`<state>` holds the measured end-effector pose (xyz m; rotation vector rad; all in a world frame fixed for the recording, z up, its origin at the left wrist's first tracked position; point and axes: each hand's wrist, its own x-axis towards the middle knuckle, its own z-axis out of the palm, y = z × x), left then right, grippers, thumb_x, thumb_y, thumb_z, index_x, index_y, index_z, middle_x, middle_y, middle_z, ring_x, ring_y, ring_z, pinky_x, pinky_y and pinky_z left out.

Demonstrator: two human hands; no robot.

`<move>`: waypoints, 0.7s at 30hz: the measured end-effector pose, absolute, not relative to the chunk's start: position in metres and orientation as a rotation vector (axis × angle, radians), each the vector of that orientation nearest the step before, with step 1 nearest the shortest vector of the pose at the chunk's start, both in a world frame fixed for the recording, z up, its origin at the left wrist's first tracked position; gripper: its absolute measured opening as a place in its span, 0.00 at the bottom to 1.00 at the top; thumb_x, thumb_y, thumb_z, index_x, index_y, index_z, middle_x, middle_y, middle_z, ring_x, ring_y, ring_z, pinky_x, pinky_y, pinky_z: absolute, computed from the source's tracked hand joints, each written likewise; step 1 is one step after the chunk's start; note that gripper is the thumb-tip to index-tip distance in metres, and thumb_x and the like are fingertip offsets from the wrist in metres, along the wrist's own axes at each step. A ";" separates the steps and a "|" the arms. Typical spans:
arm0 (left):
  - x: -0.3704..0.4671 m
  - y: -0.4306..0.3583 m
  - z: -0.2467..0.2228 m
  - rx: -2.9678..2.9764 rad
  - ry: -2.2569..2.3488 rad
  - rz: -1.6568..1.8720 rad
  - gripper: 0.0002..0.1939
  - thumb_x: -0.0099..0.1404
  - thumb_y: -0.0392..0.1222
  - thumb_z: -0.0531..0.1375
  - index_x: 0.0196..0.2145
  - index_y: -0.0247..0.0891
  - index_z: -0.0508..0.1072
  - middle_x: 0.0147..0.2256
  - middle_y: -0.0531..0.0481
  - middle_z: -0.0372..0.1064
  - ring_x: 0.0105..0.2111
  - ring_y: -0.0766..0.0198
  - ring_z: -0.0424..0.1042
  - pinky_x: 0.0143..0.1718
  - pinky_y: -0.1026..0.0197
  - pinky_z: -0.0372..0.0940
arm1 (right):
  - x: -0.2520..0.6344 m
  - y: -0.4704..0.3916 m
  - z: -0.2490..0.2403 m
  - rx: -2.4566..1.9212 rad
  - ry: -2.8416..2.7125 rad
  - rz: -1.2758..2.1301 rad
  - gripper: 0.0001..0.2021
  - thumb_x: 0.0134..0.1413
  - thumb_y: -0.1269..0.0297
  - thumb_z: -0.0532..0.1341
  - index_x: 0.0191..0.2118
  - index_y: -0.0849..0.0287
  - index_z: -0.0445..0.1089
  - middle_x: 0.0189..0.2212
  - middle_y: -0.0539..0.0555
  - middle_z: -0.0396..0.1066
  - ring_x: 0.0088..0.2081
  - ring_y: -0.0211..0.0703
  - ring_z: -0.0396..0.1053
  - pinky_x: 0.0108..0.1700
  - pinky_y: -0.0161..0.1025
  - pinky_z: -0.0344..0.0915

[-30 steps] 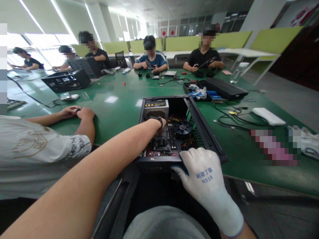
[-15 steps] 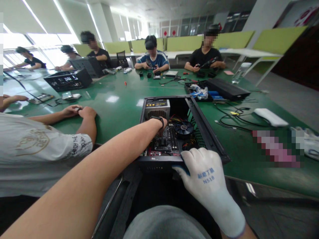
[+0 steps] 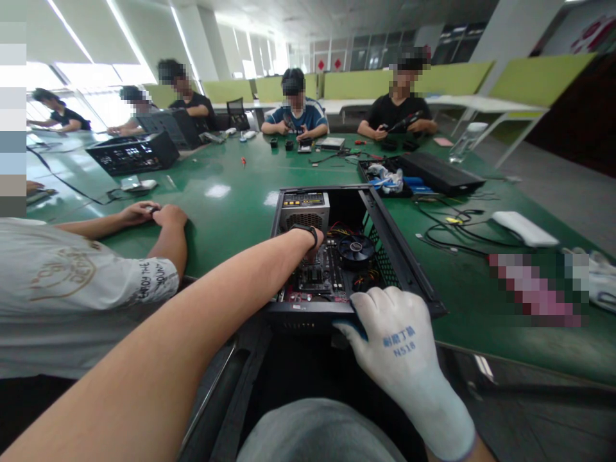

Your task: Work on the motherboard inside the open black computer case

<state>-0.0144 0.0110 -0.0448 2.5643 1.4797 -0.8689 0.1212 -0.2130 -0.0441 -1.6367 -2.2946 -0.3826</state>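
An opened computer case (image 3: pixel 409 256) lies at the table edge in front of me, its inside facing up. My right hand (image 3: pixel 392 324), in a white glove, grips the near rim of the case, the thumb outside and the fingers over the edge. My bare left hand (image 3: pixel 316 242), with a black band on the wrist, reaches down inside, below the power supply (image 3: pixel 308 212) and over the motherboard (image 3: pixel 330 273). Its fingers are largely hidden by the hand and forearm. A black fan (image 3: pixel 356 248) sits to the right of that hand, near thin coloured wires.
Beyond the case stands a black tray (image 3: pixel 443 173) with gloves in it. Cables (image 3: pixel 447 221) and a white box-like object (image 3: pixel 524 229) lie to the right on the green table (image 3: pixel 216 173). A co-worker's arms (image 3: pixel 168 224) rest close on my left; others sit opposite.
The view has shifted very slightly. My left hand stays inside the case and my right hand keeps its grip on the rim.
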 end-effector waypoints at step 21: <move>-0.019 0.018 -0.047 2.587 1.467 -0.711 0.23 0.52 0.52 0.68 0.42 0.35 0.82 0.44 0.40 0.79 0.46 0.50 0.76 0.48 0.59 0.68 | 0.122 -0.213 -0.045 -1.633 -2.304 -0.361 0.12 0.53 0.54 0.65 0.36 0.57 0.69 0.30 0.54 0.67 0.34 0.47 0.58 0.36 0.43 0.42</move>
